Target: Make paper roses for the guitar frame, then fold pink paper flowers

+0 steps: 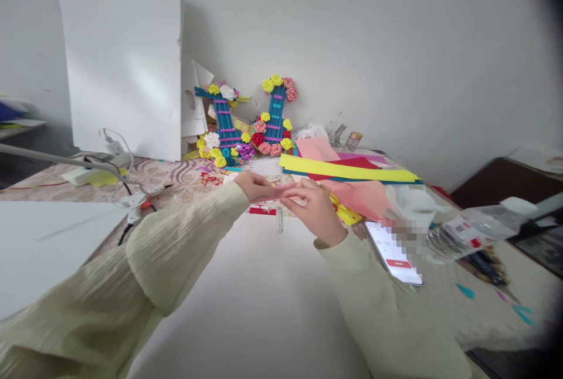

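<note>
Above the front of the white board (264,285), my two hands meet at a thin pink strip (278,192), which looks like crepe paper. My left hand (254,185) is closed on its left end. With thumb and fingertips together, my right hand (313,207) pinches the other end. Part of the strip is hidden by the fingers. Just right of my right hand lie yellow-handled scissors (347,213), partly covered by it. A sheet of pink crepe paper (365,196) lies behind them. Below the hands, a small clear roll (280,220) rests at the board's far edge.
Two blue frames with paper flowers (275,115) lean at the wall. Yellow paper strips (347,168) lie behind my hands. On the right are a phone (393,256) and a clear bottle (475,229) on its side. At left are a power strip (94,171) and cables.
</note>
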A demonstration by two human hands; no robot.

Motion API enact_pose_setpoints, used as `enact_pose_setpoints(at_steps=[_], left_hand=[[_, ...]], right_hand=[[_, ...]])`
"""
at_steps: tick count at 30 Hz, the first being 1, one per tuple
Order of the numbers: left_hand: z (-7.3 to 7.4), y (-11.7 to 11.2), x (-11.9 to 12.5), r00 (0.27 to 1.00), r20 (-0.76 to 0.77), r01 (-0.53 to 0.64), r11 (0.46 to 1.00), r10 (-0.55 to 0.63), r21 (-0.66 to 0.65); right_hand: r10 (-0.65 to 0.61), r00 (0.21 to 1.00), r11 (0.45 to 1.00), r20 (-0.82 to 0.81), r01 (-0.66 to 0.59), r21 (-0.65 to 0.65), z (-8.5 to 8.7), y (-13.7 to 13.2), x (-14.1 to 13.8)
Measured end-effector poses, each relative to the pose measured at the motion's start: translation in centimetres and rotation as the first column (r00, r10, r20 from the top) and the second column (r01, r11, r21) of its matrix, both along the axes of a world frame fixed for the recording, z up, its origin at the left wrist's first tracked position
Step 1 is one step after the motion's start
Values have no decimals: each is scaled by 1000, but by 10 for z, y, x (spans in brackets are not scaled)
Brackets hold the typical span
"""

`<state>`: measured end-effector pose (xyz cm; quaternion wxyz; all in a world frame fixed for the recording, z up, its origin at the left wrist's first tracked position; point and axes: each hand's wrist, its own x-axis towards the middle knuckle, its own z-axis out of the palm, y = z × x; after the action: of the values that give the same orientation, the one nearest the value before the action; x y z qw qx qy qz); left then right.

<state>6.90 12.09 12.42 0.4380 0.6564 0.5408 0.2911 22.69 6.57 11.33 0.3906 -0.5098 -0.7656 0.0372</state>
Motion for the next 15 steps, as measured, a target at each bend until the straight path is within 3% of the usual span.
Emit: enact_pose_setpoints(at_steps=[15], left_hand=[[2, -3, 2, 1000, 8, 26, 999, -26, 40]], right_hand=[[34, 999, 999, -39, -34, -16, 0, 2, 4]])
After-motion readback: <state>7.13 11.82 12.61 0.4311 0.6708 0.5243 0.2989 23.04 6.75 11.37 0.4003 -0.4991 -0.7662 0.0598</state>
